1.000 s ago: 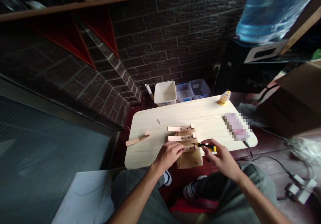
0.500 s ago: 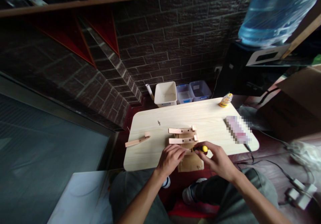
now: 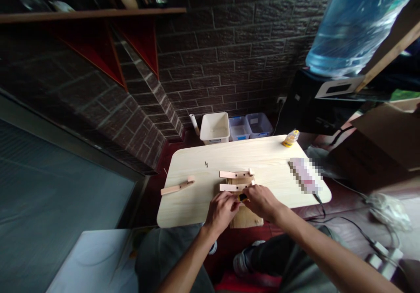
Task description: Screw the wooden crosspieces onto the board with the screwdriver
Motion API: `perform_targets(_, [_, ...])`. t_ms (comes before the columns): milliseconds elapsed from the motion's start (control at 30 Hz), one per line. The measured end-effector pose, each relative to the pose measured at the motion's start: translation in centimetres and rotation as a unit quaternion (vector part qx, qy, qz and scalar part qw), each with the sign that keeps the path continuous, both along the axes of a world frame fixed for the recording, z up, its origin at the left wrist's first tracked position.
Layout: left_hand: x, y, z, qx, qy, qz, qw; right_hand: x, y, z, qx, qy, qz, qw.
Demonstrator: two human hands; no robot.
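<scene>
My right hand [image 3: 262, 200] is closed around a yellow-and-black screwdriver [image 3: 243, 197], whose handle mostly disappears under the fingers. My left hand [image 3: 220, 211] pinches close to the tool's front end; what sits between its fingertips is too small and hidden to name. Both hands are over a brown wooden board [image 3: 246, 219] that sticks out past the table's near edge. Two pale wooden hook-ended strips [image 3: 229, 175] with dark holes lie across this board, just beyond my hands. A similar hooked strip [image 3: 173, 188] rests alone on the left of the table.
Several small screws [image 3: 206, 164] lie on the pale wooden table [image 3: 193, 205]. Toward its right end are a small yellow-and-clear bottle [image 3: 290, 138] and a blurred-out flat object [image 3: 305, 175] with a cable. A white bin [image 3: 215, 127] and blue-tinted clear bins [image 3: 257, 124] stand behind the table.
My right hand has moved left and wrapped over the screwdriver handle, which showed more before. My left hand stays pinched close by. The whole view has shifted slightly.
</scene>
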State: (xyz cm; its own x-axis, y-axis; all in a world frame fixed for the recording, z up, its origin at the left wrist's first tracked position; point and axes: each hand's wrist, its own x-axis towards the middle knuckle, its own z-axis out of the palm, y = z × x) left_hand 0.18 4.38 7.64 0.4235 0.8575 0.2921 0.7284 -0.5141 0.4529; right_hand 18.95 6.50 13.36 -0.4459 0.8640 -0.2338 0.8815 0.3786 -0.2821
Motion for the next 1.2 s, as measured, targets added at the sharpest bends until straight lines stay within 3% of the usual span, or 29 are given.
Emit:
perform_targets(233, [0.0,-0.1,0.6,-0.026,-0.003,0.012,1.0,-1.4,-0.2,0.4,0.017,-0.042,0.061,0.997])
perform_targets(400, [-1.1,-1.6,1.2,-0.043,-0.086,0.014,0.995,-2.2,-0.1,-0.5,0.028,-0.062,0.079,0.995])
perform_targets(500, [-2.3,-3.0,-0.4,-0.071,-0.183,0.095,0.976,-2.2,0.0,-1.2,0.039,-0.054,0.089,0.994])
perform_targets(567, [-2.7,-3.4,-2.1,-0.115,-0.267,0.162,0.943,-2.1,0.0,-1.4,0.041,-0.05,0.089,0.994])
perform_targets(600, [-2.8,-3.5,-2.9,-0.15,-0.302,0.164,0.927,-2.0,-0.1,-1.5,0.04,-0.048,0.089,0.994])
perform_targets(667, [-2.7,-3.1,-4.2,-0.217,-0.35,0.126,0.903,-1.9,-0.1,-1.4,0.037,-0.042,0.091,0.994])
perform_targets(767, [-2.4,-2.0,-4.9,-0.261,-0.375,0.08,0.886,-1.9,-0.2,-1.2,0.036,-0.034,0.104,0.993])
perform_targets(900, [-2.1,-0.6,-4.5,-0.255,-0.354,0.042,0.899,-2.0,-0.3,-1.2,0.039,-0.042,0.119,0.991])
perform_targets(1200, [-2.6,-0.3,-5.0,-0.213,-0.315,0.042,0.924,-2.1,-0.2,-1.8,0.058,-0.05,0.141,0.987])
